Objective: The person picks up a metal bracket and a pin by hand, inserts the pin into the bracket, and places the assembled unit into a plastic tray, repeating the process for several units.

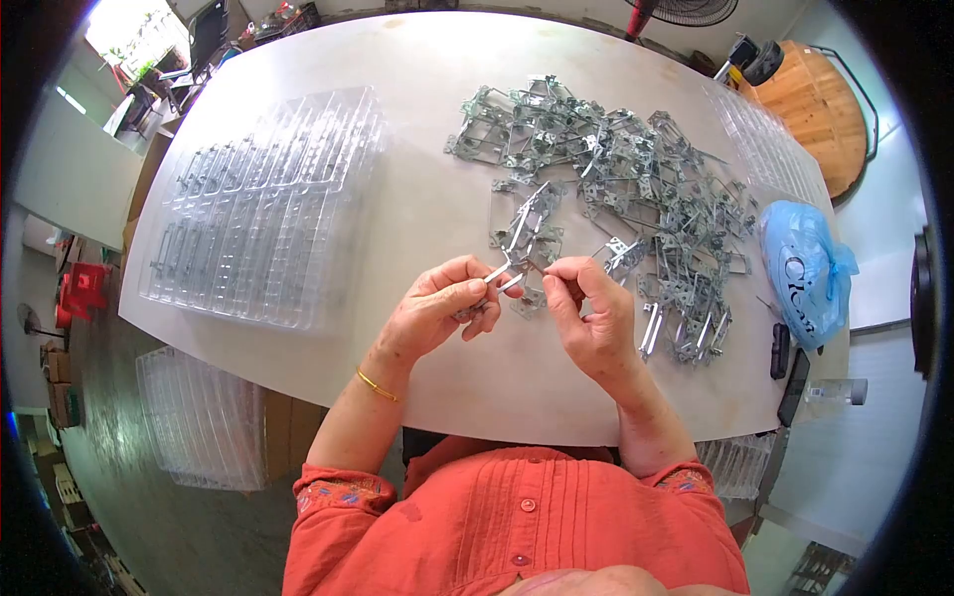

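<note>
Above the table's near middle, my left hand (pixel 437 306) is closed around a thin metal bracket (pixel 516 262), whose arms stick out past the fingertips. My right hand (pixel 598 316) pinches with thumb and forefinger at the bracket's right side, where a small dark, narrow piece shows; its exact kind is too small to tell. Just beyond both hands lies a large heap of similar metal brackets (pixel 636 164), with some loose ones at its near edge. To the left sits a stack of clear plastic trays (pixel 343 199), with rows of metal parts showing in the compartments.
On the right of the white table (pixel 427 119) are more clear trays (pixel 765 144), a blue plastic bag (pixel 810 273) and a black object (pixel 780 351). A clear bottle (pixel 835 391) lies by the right edge. Further trays (pixel 199 417) stand below the left edge.
</note>
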`<state>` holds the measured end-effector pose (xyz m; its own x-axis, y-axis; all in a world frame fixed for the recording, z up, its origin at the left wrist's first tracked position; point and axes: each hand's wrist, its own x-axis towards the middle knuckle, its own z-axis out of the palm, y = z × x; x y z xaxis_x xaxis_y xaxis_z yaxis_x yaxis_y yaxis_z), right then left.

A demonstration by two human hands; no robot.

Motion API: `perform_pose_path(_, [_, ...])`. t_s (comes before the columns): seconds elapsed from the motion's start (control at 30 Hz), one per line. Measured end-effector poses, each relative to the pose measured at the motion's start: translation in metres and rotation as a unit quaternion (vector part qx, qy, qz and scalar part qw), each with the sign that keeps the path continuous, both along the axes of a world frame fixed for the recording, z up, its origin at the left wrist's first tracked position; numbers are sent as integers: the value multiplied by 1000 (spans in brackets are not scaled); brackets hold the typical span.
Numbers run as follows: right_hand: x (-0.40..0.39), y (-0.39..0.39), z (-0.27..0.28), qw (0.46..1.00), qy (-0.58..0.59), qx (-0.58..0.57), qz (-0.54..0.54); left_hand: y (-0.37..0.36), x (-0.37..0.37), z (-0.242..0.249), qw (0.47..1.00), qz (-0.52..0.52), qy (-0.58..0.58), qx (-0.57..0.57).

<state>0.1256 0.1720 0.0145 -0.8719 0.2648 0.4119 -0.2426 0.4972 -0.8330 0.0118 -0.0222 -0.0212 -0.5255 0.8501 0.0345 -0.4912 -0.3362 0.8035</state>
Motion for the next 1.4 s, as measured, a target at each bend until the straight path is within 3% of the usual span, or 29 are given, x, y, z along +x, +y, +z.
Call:
perform_pose_path(0.5, [7, -3, 9, 998, -42, 47, -15, -1, 6, 1, 984, 48, 136, -108])
perform_pose_path(0.57, [7, -5, 8, 999, -41, 10, -5, -2, 6, 1, 981, 44, 160, -103])
perform_pose_path(0.63, [8, -3, 14, 987, -144, -69, 26, -1, 7, 5, 977, 39, 176, -115])
perform_pose_path(0.73, [8, 2, 16, 967, -190, -146, 86, -4, 4, 6, 976, 23, 175, -131])
perform_pose_path(1.03, [5, 13, 9, 899, -220, -318, 207, -7, 5, 13, 966, -8, 200, -163])
perform_pose_path(1.27, [7, 8, 17, 905, -251, -299, 171, -4, 7, 13, 964, -31, 227, -136])
perform_pose_path(1.37, [10, 4, 18, 933, -258, -215, 127, -3, 6, 14, 958, -41, 248, -137])
perform_pose_path(1.4, [11, 3, 13, 964, -220, -117, 95, -3, 7, 14, 955, -47, 256, -140])
